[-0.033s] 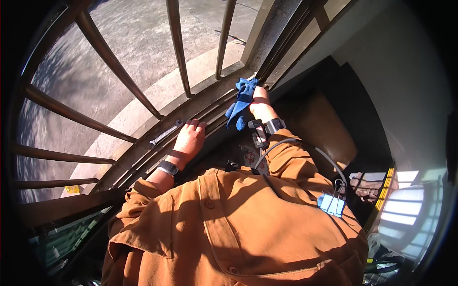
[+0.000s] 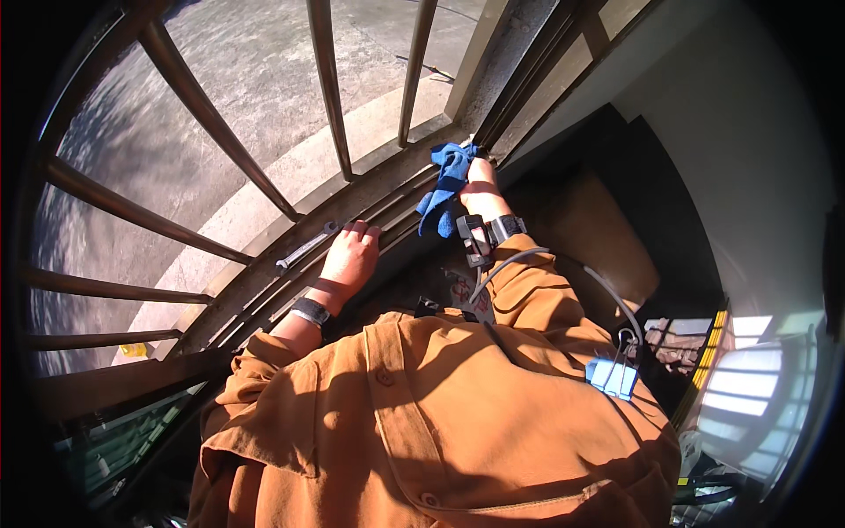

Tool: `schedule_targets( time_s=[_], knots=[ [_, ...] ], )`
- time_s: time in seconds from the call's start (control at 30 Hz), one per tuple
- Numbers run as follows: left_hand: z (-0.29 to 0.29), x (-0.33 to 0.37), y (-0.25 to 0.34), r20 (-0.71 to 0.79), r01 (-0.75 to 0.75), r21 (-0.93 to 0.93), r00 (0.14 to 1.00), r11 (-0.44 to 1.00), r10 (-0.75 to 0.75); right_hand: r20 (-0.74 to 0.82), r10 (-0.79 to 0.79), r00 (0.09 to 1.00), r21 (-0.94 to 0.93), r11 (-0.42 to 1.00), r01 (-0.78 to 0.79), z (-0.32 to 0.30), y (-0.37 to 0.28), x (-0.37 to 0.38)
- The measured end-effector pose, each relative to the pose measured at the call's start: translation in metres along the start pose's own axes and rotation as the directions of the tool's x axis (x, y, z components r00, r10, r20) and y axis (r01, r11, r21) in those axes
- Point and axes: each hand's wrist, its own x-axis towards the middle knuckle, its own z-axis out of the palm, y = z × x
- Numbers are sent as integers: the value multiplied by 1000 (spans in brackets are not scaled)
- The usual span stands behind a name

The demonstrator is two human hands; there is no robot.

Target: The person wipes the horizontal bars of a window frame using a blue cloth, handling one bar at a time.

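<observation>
A bunched blue cloth [image 2: 451, 172] is gripped in my right hand [image 2: 478, 183], which presses it into the corner where the window's bottom track meets the side frame. Loose ends of the cloth hang down over the metal rails. My right fingertips are partly hidden by the cloth. My left hand [image 2: 350, 257] rests on the window track [image 2: 400, 204], palm down, fingers laid over the rail and holding nothing. Just beside its fingers, a silver wrench [image 2: 306, 245] lies along the sill.
Brown metal bars [image 2: 327, 92] stand beyond the sill, with concrete ground [image 2: 251, 75] outside. A sliding window frame [image 2: 537, 79] rises at the right. A grey cable [image 2: 519, 253] runs from my right wrist, and a blue binder clip [image 2: 612, 377] hangs on my sleeve.
My right hand has turned slightly and the cloth has shifted a little in the corner, its hanging ends folding differently. My left hand and the wrench have stayed in place.
</observation>
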Motion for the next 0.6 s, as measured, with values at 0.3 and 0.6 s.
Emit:
schedule_targets(
  time_s=[0.3,0.6],
  knots=[
    [-4,-4,1,-6,34,-25,999,999,-34,-195,114,974,164,983,-82,31,-4,-2],
    [-1,-1,0,-24,14,-22,1000,1000,-15,-197,-619,760,-681,644,348,17,-2,-20]
  ],
)
